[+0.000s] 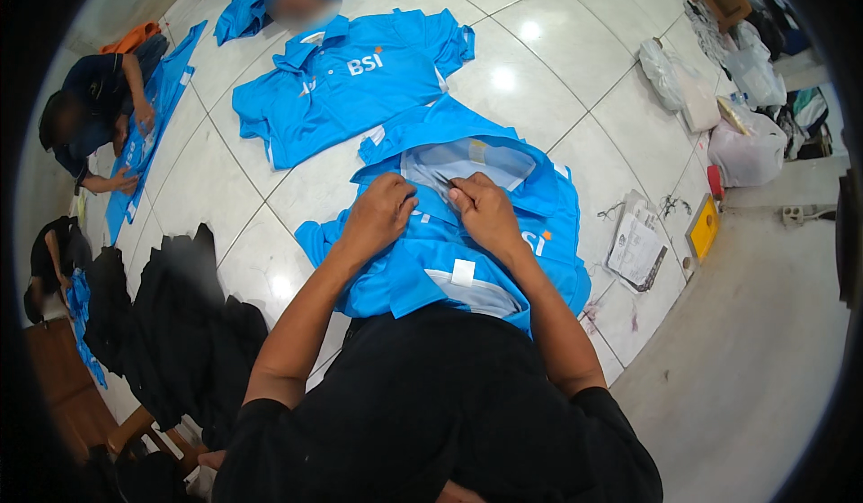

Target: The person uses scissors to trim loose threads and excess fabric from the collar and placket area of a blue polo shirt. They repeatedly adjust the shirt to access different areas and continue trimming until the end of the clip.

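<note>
Blue polo shirts lie heaped before me, the nearest shirt [418, 280] with its collar and white neck label towards my lap. My left hand [388, 210] is at the upper edge of this heap, its fingertips pinched together on the blue fabric. Just right of it, my right hand [482, 210] is closed around a small dark, pointed metal tool [443, 181], whose tip points up and left; its exact kind is hidden by the fingers. Beyond the hands, another blue shirt [563, 199] gapes at its hem and shows a pale inside.
A blue polo shirt [357, 75] lies spread on the tiled floor ahead. Black garments [182, 321] are piled at left. Co-workers [94, 112] handle blue shirts further left, and another person is at the top. Papers [636, 243], a yellow framed board [704, 226] and plastic bags [748, 145] lie right.
</note>
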Demonstrator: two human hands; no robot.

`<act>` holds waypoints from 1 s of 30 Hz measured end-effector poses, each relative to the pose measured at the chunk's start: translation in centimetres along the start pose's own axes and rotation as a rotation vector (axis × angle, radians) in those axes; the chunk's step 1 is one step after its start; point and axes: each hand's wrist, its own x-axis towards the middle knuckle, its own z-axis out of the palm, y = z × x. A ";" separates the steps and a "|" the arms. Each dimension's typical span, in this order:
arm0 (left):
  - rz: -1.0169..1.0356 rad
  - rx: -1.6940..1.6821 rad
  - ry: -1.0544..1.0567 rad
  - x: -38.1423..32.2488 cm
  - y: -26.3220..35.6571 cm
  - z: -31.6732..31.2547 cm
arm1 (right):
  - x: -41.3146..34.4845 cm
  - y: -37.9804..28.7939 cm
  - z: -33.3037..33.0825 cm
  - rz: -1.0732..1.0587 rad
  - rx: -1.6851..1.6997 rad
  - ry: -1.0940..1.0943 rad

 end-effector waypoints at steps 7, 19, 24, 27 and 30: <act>0.131 0.118 -0.019 0.3 -0.6 1.0 | -0.8 -0.4 0.1 0.010 -0.040 -0.068; -0.138 -0.128 0.126 0.2 -2.1 2.3 | -0.3 -1.0 1.3 -0.249 -0.320 -0.083; -0.147 -0.104 0.141 0.1 -2.1 2.2 | 0.3 -1.2 1.9 -0.367 -0.382 -0.044; -0.142 -0.097 0.156 -0.1 -2.1 2.4 | 0.7 -1.4 2.1 -0.386 -0.402 -0.070; -0.143 -0.108 0.162 -0.1 -2.1 2.5 | 1.1 -1.6 2.2 -0.399 -0.424 -0.096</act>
